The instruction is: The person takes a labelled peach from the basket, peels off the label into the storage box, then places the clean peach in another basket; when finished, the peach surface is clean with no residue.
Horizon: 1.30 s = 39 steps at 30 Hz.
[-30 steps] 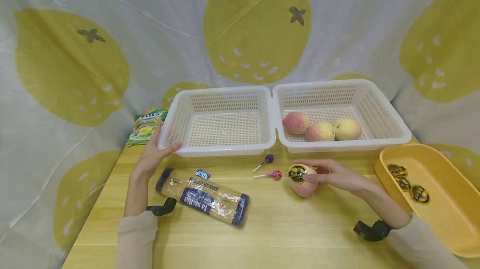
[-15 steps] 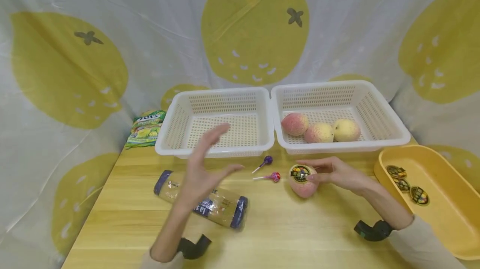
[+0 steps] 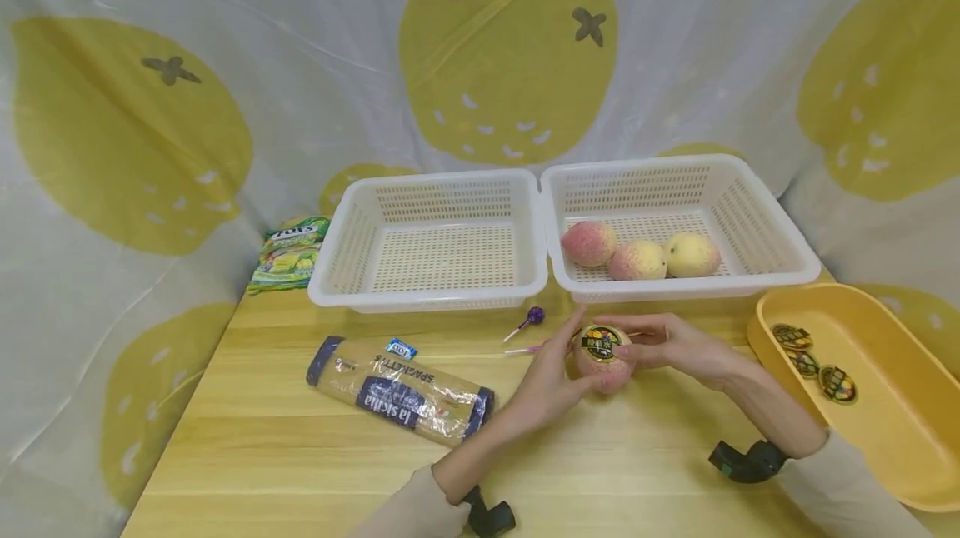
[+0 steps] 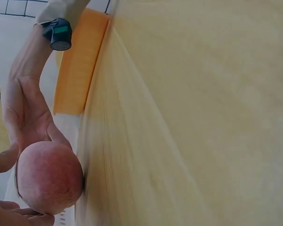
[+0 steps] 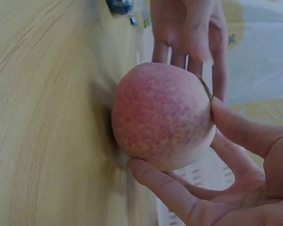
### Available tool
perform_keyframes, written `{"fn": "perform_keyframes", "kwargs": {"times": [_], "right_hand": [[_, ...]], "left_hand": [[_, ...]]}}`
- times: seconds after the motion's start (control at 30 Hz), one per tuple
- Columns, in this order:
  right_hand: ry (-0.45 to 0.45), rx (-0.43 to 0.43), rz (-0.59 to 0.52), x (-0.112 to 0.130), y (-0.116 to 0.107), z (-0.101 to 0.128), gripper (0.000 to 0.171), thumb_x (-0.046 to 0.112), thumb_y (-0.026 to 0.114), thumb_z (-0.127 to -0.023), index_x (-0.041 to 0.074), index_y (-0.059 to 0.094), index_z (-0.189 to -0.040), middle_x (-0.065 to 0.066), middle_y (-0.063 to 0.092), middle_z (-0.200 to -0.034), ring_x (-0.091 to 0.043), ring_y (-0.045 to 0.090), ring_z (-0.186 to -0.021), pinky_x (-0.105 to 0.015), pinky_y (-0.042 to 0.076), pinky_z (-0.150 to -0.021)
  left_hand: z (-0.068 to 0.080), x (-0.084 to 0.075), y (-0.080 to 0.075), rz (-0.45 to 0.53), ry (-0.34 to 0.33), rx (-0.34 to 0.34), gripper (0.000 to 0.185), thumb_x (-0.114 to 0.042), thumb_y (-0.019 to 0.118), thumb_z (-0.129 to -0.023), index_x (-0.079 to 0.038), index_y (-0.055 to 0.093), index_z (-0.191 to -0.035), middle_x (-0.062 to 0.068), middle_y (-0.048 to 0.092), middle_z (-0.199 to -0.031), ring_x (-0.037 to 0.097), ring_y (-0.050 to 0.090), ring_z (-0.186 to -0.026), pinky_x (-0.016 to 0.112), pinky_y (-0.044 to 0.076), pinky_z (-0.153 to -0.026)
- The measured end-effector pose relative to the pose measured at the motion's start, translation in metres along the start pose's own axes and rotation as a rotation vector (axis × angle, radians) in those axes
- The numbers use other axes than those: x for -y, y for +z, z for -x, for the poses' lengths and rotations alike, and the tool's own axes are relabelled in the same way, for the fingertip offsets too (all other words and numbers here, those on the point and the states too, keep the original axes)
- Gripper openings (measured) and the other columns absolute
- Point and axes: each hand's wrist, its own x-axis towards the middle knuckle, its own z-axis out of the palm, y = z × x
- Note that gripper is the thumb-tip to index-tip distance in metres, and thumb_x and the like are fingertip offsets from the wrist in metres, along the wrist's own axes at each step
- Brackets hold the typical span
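A pink-and-cream peach [image 3: 609,378] stands on the table, wearing a round black-and-gold sticker [image 3: 600,343]. My right hand [image 3: 678,351] grips it from the right, its thumb pressing the sticker's edge and its fingers curved about the far side. From the left my left hand [image 3: 542,386] has come up close around the fruit. In the right wrist view, the left hand's fingers [image 5: 177,59] reach behind the peach fairly straight, with the thumb held apart; whether they press on it is hidden. Three more stickers [image 3: 837,386] lie in the yellow tub [image 3: 885,430].
Two white baskets stand behind: the left basket [image 3: 427,302], and the right basket [image 3: 690,286] with three peaches [image 3: 637,261]. A spaghetti packet [image 3: 397,392], a small blue sweet [image 3: 401,347], a purple lollipop [image 3: 535,316], a partly hidden lollipop [image 3: 522,350] and a green bag [image 3: 288,255] lie leftward.
My left hand has left the left basket's corner and swung right, over the spaghetti packet, to the peach. The right hand has kept its hold on the peach in place.
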Motion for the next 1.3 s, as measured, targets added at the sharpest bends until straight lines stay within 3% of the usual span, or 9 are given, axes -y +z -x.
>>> {"fn": "perform_keyframes", "kwargs": {"times": [0.13,0.3,0.43,0.7,0.9,1.13,1.3], "right_hand": [[-0.022,-0.019,-0.004,-0.001,0.000,0.004,0.056,0.016,0.061,-0.104,0.002,0.044,-0.155,-0.025,0.048,-0.156,0.000,0.061,-0.126,-0.025,0.053,-0.103],[-0.017,-0.088,0.090,-0.002,-0.002,0.010,0.051,0.022,0.065,-0.102,0.012,0.054,-0.151,-0.013,0.056,-0.154,0.000,0.056,-0.131,-0.026,0.049,-0.108],[-0.024,-0.115,0.096,0.000,-0.001,0.014,0.049,0.021,0.065,-0.102,0.013,0.056,-0.149,-0.012,0.058,-0.152,-0.001,0.057,-0.131,-0.021,0.048,-0.104],[-0.016,-0.243,0.171,0.007,0.007,0.018,0.040,0.025,0.065,-0.102,0.012,0.065,-0.140,-0.011,0.064,-0.146,-0.026,0.054,-0.137,-0.057,0.050,-0.108],[0.003,-0.324,0.227,0.011,0.009,0.017,0.035,0.023,0.072,-0.097,0.011,0.072,-0.131,-0.010,0.072,-0.133,-0.031,0.059,-0.128,-0.043,0.050,-0.099],[0.051,-0.385,0.248,0.014,0.011,0.017,0.036,0.027,0.077,-0.094,0.014,0.074,-0.128,-0.009,0.075,-0.127,-0.029,0.060,-0.125,-0.039,0.048,-0.095],[0.063,-0.429,0.245,0.014,0.011,0.017,0.036,0.030,0.080,-0.091,0.015,0.077,-0.123,-0.008,0.075,-0.123,-0.019,0.062,-0.113,-0.034,0.050,-0.089]], "left_hand": [[-0.005,0.006,0.006,0.057,0.023,-0.014,0.087,-0.001,0.077,-0.089,-0.005,0.029,-0.162,0.014,0.051,-0.157,0.028,0.047,-0.148,0.040,0.040,-0.122],[-0.009,0.008,0.011,0.114,0.011,-0.008,0.081,0.002,0.074,-0.090,-0.004,0.034,-0.160,0.014,0.045,-0.161,0.028,0.046,-0.148,0.036,0.040,-0.121],[-0.010,0.008,0.012,0.134,-0.025,-0.002,0.077,0.002,0.075,-0.090,-0.007,0.039,-0.158,0.010,0.045,-0.162,0.028,0.048,-0.147,0.035,0.041,-0.120],[-0.011,0.010,0.013,0.121,-0.020,0.001,0.066,-0.004,0.076,-0.091,-0.007,0.050,-0.152,0.013,0.049,-0.158,0.027,0.047,-0.148,0.036,0.040,-0.122],[-0.012,0.011,0.015,0.145,-0.015,0.002,0.065,-0.001,0.075,-0.091,-0.008,0.052,-0.151,0.015,0.049,-0.158,0.028,0.047,-0.148,0.036,0.039,-0.123],[-0.012,0.011,0.015,0.215,-0.043,-0.014,0.064,0.002,0.076,-0.089,-0.010,0.055,-0.149,0.010,0.051,-0.157,0.025,0.045,-0.149,0.037,0.034,-0.125],[-0.012,0.011,0.016,0.193,-0.035,-0.019,0.063,0.002,0.076,-0.088,-0.009,0.056,-0.147,0.007,0.054,-0.156,0.024,0.046,-0.149,0.035,0.035,-0.125]]}}
